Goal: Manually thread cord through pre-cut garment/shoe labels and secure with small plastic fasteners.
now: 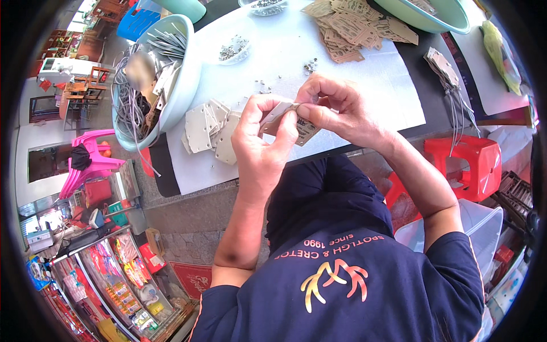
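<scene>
My left hand (259,142) and my right hand (336,108) meet above the near edge of a white sheet (353,85) on the table. Together they pinch a small brown card tag (305,130) with a pale flat plate (275,115) pressed against it. A loose stack of pale flat plates (208,128) lies on the sheet just left of my left hand. Tiny metal bits (310,65) lie scattered on the sheet beyond my hands.
A pale green basin (185,85) at the left holds grey cords and metal plates. Brown card tags (353,28) are heaped at the back, by another green basin (421,17). A small dish of metal bits (233,51), red stool (470,165) and pink chairs (88,159) surround the table.
</scene>
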### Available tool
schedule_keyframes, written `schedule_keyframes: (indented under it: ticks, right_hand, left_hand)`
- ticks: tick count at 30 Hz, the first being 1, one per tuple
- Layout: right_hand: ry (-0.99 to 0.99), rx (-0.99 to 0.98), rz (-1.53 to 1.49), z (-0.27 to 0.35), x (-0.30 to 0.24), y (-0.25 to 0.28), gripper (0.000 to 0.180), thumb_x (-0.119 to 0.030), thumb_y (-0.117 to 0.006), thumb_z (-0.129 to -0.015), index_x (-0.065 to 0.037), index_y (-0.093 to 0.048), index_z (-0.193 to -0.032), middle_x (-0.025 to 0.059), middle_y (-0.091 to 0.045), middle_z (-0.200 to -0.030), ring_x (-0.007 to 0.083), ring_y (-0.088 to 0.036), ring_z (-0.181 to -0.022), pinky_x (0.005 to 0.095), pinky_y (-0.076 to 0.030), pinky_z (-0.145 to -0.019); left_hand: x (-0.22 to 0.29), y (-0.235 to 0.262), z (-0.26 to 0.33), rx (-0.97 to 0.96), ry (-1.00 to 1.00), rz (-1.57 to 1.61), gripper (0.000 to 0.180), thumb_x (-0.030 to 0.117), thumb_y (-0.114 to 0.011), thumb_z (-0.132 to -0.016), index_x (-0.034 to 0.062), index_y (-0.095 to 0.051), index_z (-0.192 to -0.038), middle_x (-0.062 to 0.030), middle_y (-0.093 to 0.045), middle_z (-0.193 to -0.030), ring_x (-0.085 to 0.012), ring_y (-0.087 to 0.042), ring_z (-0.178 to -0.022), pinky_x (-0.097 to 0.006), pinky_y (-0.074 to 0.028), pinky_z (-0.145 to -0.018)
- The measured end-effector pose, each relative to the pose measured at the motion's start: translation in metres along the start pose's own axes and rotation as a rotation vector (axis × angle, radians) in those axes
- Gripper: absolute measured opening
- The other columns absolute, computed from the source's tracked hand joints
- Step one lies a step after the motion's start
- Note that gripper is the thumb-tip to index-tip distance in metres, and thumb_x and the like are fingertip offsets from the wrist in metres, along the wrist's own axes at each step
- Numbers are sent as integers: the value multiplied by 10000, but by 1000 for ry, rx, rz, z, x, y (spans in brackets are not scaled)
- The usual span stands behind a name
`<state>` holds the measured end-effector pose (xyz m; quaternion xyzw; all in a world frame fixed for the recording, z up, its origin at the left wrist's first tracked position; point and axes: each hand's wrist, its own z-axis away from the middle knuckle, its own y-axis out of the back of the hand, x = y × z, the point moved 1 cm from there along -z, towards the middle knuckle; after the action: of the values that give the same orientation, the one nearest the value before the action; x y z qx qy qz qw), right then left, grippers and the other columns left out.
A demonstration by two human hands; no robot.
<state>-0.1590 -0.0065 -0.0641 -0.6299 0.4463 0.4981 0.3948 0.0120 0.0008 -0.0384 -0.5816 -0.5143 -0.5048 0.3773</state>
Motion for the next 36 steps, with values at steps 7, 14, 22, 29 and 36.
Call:
schedule_keyframes:
  ticks: [7,14,22,29,36]
  right_hand:
    - [-16,-26,46,2,-5,2,119,-150,-625,-882,-56,-619,-955,-30,-568,-800,39,-521,-755,223,-439,-665]
    - [-9,-5,-40,2,-5,2,94,-116,-602,-860,-63,-613,-937,-50,-569,-807,35,-517,-754,230,-436,-672]
    - [-49,67,-24,3,-2,0,105,-165,-628,-878,-71,-614,-923,-69,-532,-770,11,-480,-703,197,-403,-630]
    - [-123,-20,-88,3,-4,4,98,-107,-652,-903,-46,-587,-943,-43,-553,-828,21,-522,-780,196,-434,-662]
    - [-165,-30,-181,3,-8,1,133,-128,-670,-894,-25,-596,-937,-29,-586,-827,13,-531,-740,184,-428,-635]
  left_hand:
    - [-4,11,-10,-158,414,497,204,16,-648,-851,24,-572,-1040,-19,-620,-959,-59,-578,-864,-213,-469,-790]
    - [-1,4,-7,-117,356,464,205,33,-658,-865,0,-586,-1054,-27,-636,-954,-56,-589,-856,-221,-483,-784]
    - [-5,1,-3,-25,67,90,128,13,-650,-879,12,-618,-1003,-14,-642,-900,-46,-579,-807,-211,-476,-706]
    - [-3,0,-5,-57,91,187,97,22,-635,-865,21,-581,-946,11,-598,-840,-24,-526,-742,-193,-448,-662]
    - [-6,3,-6,-70,93,170,83,27,-617,-853,23,-577,-926,26,-572,-800,-12,-493,-718,-187,-431,-645]
